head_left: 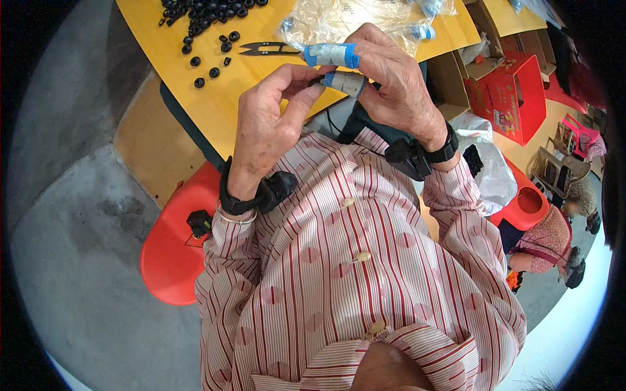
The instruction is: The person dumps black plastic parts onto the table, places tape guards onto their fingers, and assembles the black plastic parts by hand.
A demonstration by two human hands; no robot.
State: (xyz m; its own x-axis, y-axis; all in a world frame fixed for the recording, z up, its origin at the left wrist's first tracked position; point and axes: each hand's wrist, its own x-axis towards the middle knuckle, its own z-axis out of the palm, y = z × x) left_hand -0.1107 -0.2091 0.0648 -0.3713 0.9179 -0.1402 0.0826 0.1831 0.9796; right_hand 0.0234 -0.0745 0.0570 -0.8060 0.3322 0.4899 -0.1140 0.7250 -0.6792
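Note:
Above the near edge of the yellow table (189, 85), my two hands meet. My left hand (268, 120) is closed, thumb and forefinger pinching a small black piece (316, 82), mostly hidden by fingers. My right hand (398, 85) comes in from the other side. Its thumb and forefinger wear blue and whitish tape and close toward the same piece. Just beyond the fingertips lie black thread snips (268, 49), their blades pointing left. Several small round black parts with holes (225, 47) are scattered left of the snips, and a heap of them (207, 14) lies farther back.
Clear plastic bags (326, 23) cover the table's far right. Cardboard boxes (450, 85) and a red box (505, 98) stand to the right. Red stools (171, 254) flank me, a white bag (486, 169) by the right one. Another person (544, 241) is at far right.

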